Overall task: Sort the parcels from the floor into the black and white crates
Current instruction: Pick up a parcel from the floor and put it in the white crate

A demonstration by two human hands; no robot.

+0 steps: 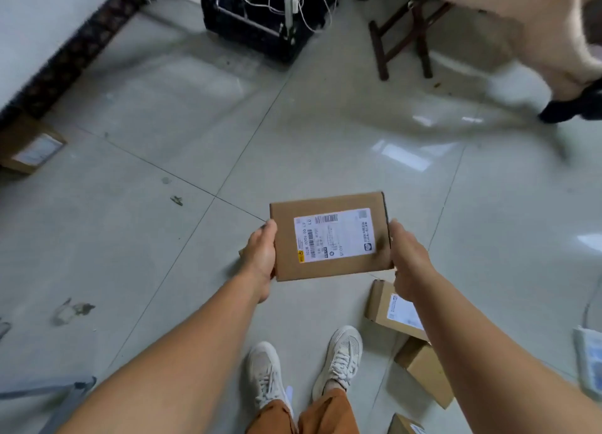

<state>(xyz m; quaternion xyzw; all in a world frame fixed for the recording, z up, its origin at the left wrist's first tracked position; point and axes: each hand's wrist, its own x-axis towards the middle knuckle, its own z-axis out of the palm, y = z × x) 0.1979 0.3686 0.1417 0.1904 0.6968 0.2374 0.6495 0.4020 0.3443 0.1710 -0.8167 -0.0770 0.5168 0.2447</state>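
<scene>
Head view. Two bare forearms reach forward from the bottom of the frame over a pair of white sneakers (306,368) and orange trousers. Left hand (260,257) grasps the left edge of a flat cardboard parcel (329,235), thumb laid along the top face, fingers underneath and out of sight. Right hand (408,259) grasps the opposite edge in the same way. Parcel is held level above the grey tiled floor (163,254), its white shipping label (334,235) facing up with barcodes visible.

On the floor at the lower right lie further parcels: a labelled box (387,306) partly hidden by the right forearm, a plain brown box (423,371) just behind it, and a third corner (404,425) at the bottom edge. Another labelled box (31,147) sits at the far left beside a pale surface with a dark patterned border.

A black crate (257,26) holding white cables stands at the top centre, well apart from the held parcel. A dark wooden stool (400,36) stands to its right. A second person's leg (534,29), blurred, crosses the upper right corner.
</scene>
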